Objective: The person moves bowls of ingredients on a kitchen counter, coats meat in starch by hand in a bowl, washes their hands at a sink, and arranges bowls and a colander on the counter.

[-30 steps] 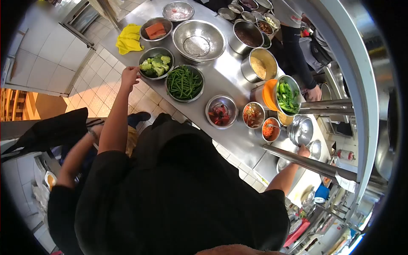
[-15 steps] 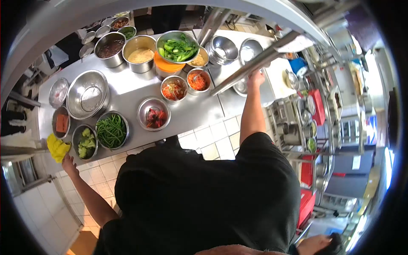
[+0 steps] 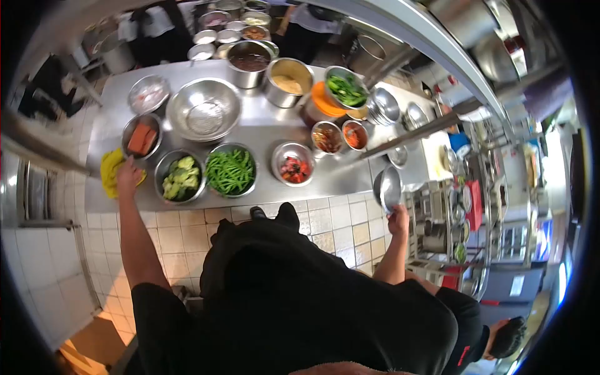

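My left hand [image 3: 129, 175] is closed at the near rim of the steel bowl with orange-pink blocks [image 3: 142, 139], beside a yellow cloth [image 3: 112, 173]; whether it grips the rim or the cloth is hard to tell. My right hand [image 3: 398, 220] holds a metal bowl [image 3: 390, 187], tilted on its side, off the right part of the counter. Near my left hand stand a bowl of broccoli [image 3: 180, 178] and a bowl of green beans [image 3: 230, 170]. A large perforated bowl [image 3: 204, 110] and a bowl of red pieces [image 3: 294, 169] are farther off.
Deep pots [image 3: 289, 81] line the counter's far side, near a bowl of green vegetables [image 3: 345, 87] and stacked metal bowls [image 3: 384, 106]. A metal rail [image 3: 412, 134] crosses above the counter [image 3: 250, 203]. One person [image 3: 469, 325] is at the lower right; others stand across the counter.
My right hand has come back from the counter's right part with a metal bowl. My left hand has moved to the bowl with the orange-pink blocks. The camera view has turned.
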